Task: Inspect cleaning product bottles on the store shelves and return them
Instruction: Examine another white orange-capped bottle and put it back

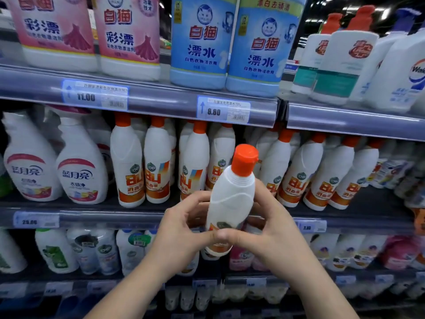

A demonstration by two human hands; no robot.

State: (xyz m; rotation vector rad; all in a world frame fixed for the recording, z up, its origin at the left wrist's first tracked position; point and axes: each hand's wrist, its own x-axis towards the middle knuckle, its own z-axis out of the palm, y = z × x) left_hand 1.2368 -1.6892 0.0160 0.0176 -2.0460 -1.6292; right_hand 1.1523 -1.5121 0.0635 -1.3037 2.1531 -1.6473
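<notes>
Both hands, left hand (181, 233) & right hand (264, 233), grip white bottle (230, 201) (orange cap (245, 160), tilted slightly right) in front of shelf (138, 97).

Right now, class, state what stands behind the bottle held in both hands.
Matching orange-capped bottles stand on the middle shelf behind the held bottle. It, the left hand and right hand hide the spot directly behind.

the 11.00 price tag (94, 97) sits left of the 8.80 price tag (223, 109), both blue-edged
</notes>
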